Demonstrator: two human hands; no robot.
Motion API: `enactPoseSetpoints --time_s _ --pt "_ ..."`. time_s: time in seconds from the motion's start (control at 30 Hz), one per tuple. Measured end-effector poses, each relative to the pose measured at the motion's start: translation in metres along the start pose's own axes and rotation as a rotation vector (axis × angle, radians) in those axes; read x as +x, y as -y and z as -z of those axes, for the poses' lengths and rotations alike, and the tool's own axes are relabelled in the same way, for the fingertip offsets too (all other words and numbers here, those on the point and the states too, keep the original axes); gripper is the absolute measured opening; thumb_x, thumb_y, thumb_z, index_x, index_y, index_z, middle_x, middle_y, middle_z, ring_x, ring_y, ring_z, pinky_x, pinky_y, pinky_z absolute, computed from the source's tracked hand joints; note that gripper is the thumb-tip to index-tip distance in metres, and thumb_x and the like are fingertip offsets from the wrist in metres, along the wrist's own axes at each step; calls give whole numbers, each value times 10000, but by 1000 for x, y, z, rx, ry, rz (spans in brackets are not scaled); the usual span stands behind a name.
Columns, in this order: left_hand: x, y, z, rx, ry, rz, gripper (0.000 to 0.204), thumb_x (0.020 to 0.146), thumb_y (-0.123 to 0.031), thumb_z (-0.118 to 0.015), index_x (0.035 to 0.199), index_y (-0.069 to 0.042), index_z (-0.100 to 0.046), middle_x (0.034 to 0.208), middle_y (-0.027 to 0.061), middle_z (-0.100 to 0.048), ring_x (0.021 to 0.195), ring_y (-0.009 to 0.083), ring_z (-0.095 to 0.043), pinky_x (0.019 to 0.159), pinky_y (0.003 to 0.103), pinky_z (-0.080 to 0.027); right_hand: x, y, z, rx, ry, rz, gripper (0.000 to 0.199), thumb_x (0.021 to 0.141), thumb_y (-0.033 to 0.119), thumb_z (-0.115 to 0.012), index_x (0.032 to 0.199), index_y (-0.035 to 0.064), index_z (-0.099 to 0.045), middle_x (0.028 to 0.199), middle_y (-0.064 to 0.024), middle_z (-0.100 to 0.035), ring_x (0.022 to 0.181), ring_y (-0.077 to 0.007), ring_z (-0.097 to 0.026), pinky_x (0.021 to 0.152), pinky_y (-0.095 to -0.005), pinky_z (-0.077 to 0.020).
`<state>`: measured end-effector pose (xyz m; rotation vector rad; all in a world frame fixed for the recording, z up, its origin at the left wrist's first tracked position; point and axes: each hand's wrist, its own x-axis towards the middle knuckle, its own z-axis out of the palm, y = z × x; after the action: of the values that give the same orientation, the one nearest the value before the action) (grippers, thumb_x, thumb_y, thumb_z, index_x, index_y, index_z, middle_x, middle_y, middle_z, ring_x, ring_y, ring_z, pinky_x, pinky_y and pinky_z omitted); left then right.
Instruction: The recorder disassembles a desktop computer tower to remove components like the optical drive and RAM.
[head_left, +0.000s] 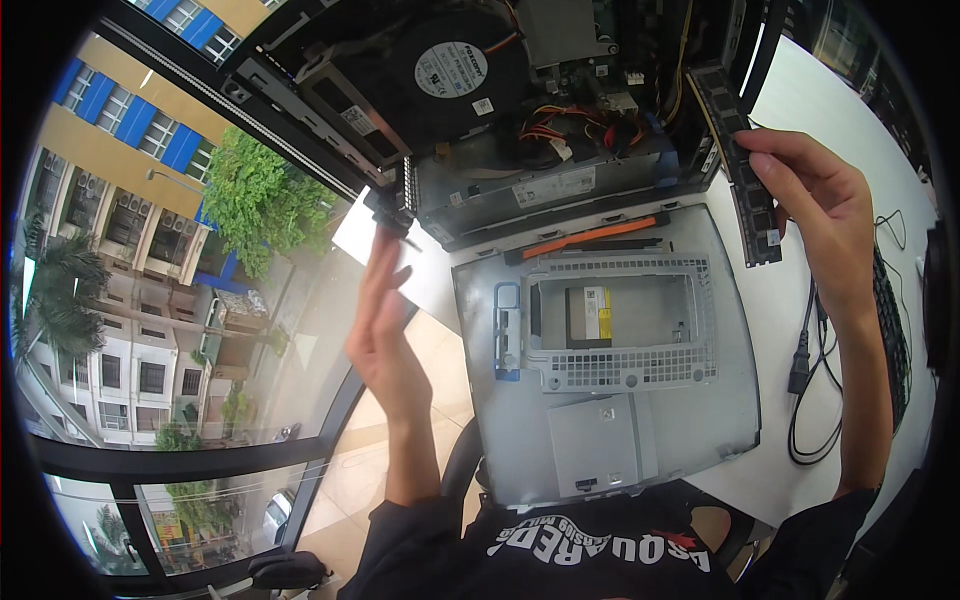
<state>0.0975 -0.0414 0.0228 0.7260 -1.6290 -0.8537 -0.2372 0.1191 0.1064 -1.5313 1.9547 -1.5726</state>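
Observation:
Upright between the fingers and thumb of my right hand (815, 200) is a long, dark memory module (740, 165) with chips along it. It is at the right side of an opened desktop computer case (590, 190). My left hand (378, 335) is at the case's near left corner, its fingers close together and pointing away from me. A small dark piece (393, 208) is at those fingertips; its kind cannot be made out. Inside the case are a large black fan (450, 75) and a bundle of coloured cables (580, 130).
Nearer me lies a grey metal side panel (700, 420) bearing a perforated drive bracket (630, 375) with a blue latch and an orange-and-black strip (590, 237). A black power cable (800, 370) and a keyboard (888, 330) are on the white table (750, 490). A window (300, 340) is on the left.

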Motion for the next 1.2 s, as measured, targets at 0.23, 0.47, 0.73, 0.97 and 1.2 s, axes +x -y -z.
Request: enactPoseSetpoints --time_s 0.23,0.47,0.73,0.97,1.2 --pt "39 33 18 -74 -52 11 628 873 -27 -717 1468 22 -521 1488 199 -564 1400 295 -520 1125 423 -423 -16 3 13 43 -10 -9 217 1002 130 -659 1168 30 -758 991 -39 -771 756 -26 -652 528 -175 -420" --pt "103 53 5 -240 375 80 678 730 -6 -824 1360 2 -572 1223 95 -649 1153 193 -608 988 318 -470 -25 9 22 26 -25 -4 209 1005 120 -653 1161 30 -759 969 -41 -769 729 -24 -648 528 -171 -421" --pt "92 57 -18 -266 287 150 391 822 -57 -806 1182 -6 -662 1006 25 -675 906 113 -638 811 258 -508 -21 3 13 55 -21 -19 210 1001 119 -655 1162 39 -765 950 -30 -770 731 -28 -646 532 -177 -428" --pt "128 116 25 -1010 433 274 674 944 -519 -682 1359 0 -569 1380 168 -577 1250 280 -582 1009 423 -545 -5 19 -5 34 -4 -26 276 955 145 -701 1211 61 -760 899 -51 -773 732 -94 -693 562 -229 -516" --pt "255 159 -11 -625 169 249 801 978 -616 -583 1479 4 -505 1423 185 -603 1302 314 -596 1121 474 -482 30 11 -39 -180 -170 367 271 883 50 -702 1146 3 -749 973 -164 -743 744 -250 -743 668 -326 -586"
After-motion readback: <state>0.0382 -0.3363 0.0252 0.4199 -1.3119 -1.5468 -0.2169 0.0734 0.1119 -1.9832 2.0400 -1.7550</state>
